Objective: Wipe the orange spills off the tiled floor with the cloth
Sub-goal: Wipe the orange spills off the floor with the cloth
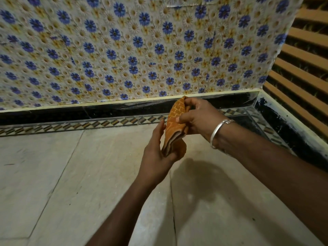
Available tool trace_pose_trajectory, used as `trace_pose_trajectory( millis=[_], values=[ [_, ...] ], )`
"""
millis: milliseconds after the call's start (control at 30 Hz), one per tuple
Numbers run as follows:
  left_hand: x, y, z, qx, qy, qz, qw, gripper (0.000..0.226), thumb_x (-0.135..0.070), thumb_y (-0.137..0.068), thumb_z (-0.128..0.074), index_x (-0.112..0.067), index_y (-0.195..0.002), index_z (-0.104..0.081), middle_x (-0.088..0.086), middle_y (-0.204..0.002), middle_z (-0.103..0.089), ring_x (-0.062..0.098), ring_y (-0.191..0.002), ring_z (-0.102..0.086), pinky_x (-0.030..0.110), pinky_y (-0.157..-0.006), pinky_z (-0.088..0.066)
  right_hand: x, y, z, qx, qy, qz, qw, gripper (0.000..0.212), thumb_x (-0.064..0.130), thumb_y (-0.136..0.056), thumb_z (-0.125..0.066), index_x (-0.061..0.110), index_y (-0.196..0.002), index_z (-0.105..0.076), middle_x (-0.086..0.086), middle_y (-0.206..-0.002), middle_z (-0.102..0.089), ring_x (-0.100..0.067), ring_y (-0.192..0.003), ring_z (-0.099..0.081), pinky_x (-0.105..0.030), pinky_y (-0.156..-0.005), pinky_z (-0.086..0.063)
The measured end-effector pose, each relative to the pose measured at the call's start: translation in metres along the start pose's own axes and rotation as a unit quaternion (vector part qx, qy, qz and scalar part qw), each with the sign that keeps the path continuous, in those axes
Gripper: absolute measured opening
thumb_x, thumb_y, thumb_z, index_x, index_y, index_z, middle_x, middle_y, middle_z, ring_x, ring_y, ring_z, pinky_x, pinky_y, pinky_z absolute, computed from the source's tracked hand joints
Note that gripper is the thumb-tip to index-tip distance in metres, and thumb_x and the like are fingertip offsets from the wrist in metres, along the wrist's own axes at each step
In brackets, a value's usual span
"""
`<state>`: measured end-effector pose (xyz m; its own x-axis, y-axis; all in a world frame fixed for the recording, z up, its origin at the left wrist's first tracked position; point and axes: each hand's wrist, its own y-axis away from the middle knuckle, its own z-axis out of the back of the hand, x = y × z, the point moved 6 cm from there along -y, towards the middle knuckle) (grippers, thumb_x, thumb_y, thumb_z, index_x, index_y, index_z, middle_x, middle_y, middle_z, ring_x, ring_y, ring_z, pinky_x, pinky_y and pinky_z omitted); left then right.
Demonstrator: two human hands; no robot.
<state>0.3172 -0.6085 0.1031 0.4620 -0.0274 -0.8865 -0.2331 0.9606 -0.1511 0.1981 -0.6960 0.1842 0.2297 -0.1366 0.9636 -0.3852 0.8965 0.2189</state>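
Observation:
A folded orange cloth (174, 121) with a pale line pattern is held upright in the air above the tiled floor (88, 174). My left hand (156, 151) grips its lower end, fingers curled under the folded layers. My right hand (197, 116), with a silver bangle at the wrist, pinches the cloth's upper part between thumb and fingers. The pale floor tiles below show faint stains and small dark specks; I cannot make out a clear orange spill. The hands' shadow falls on the floor to the right.
A wall with blue-and-yellow flower wallpaper (124, 50) stands ahead, with a black skirting (71, 110) and a patterned tile border (71, 126) at its foot. A brown slatted panel (305, 59) closes the right side, forming a corner.

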Motion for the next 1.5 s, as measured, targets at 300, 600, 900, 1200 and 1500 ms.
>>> trace_pose_trajectory(
  millis=[300, 600, 900, 1200, 1500],
  values=[
    [0.014, 0.001, -0.005, 0.028, 0.405, 0.182, 0.895, 0.031, -0.023, -0.107, -0.046, -0.024, -0.133, -0.064, 0.011, -0.128, -0.073, 0.03, -0.118, -0.07, 0.054, -0.106, -0.052, -0.006, 0.003, -0.008, 0.051, -0.261, -0.063, 0.962, 0.042, 0.014, -0.095, -0.064, 0.009, -0.131, -0.044, -0.025, -0.122, -0.061, -0.037, -0.09, -0.073, -0.041, -0.065, -0.064],
    [0.035, 0.018, -0.019, 0.108, 0.53, 0.295, 0.787, 0.043, -0.033, -0.103, -0.051, -0.007, -0.136, -0.061, 0.018, -0.117, -0.069, 0.033, -0.102, -0.069, 0.048, -0.087, -0.058, -0.096, 0.017, -0.007, 0.166, -0.047, -0.252, 0.952, 0.058, 0.064, -0.085, -0.062, 0.019, -0.122, -0.062, -0.014, -0.118, -0.072, -0.034, -0.108, -0.068, -0.044, -0.087, -0.057],
    [0.042, 0.005, 0.007, 0.15, 0.352, 0.286, 0.879, 0.051, -0.01, -0.086, -0.079, -0.014, -0.134, -0.062, 0.013, -0.124, -0.075, 0.035, -0.114, -0.072, 0.05, -0.087, -0.063, -0.1, 0.01, -0.001, 0.14, -0.078, -0.16, 0.974, 0.051, -0.003, -0.087, -0.067, 0.021, -0.132, -0.056, -0.02, -0.127, -0.061, -0.038, -0.113, -0.064, -0.052, -0.096, -0.054],
    [0.058, 0.001, 0.017, 0.011, 0.325, 0.235, 0.916, 0.095, -0.006, -0.069, -0.089, -0.035, -0.146, -0.04, 0.005, -0.128, -0.056, 0.032, -0.115, -0.061, 0.042, -0.085, -0.06, -0.091, 0.004, 0.012, 0.058, -0.02, 0.008, 0.998, 0.052, -0.012, -0.083, -0.067, 0.019, -0.124, -0.068, -0.004, -0.104, -0.076, -0.016, -0.099, -0.071, -0.024, -0.073, -0.06],
    [0.025, -0.013, 0.039, -0.028, 0.092, 0.077, 0.992, 0.055, -0.007, -0.085, -0.08, -0.028, -0.132, -0.06, -0.007, -0.126, -0.058, 0.017, -0.118, -0.058, 0.019, -0.07, -0.062, -0.08, 0.005, 0.018, -0.056, 0.137, 0.129, 0.981, 0.052, 0.002, -0.076, -0.082, 0.026, -0.119, -0.067, 0.002, -0.113, -0.072, -0.009, -0.103, -0.068, -0.034, -0.09, -0.059]
  ],
)
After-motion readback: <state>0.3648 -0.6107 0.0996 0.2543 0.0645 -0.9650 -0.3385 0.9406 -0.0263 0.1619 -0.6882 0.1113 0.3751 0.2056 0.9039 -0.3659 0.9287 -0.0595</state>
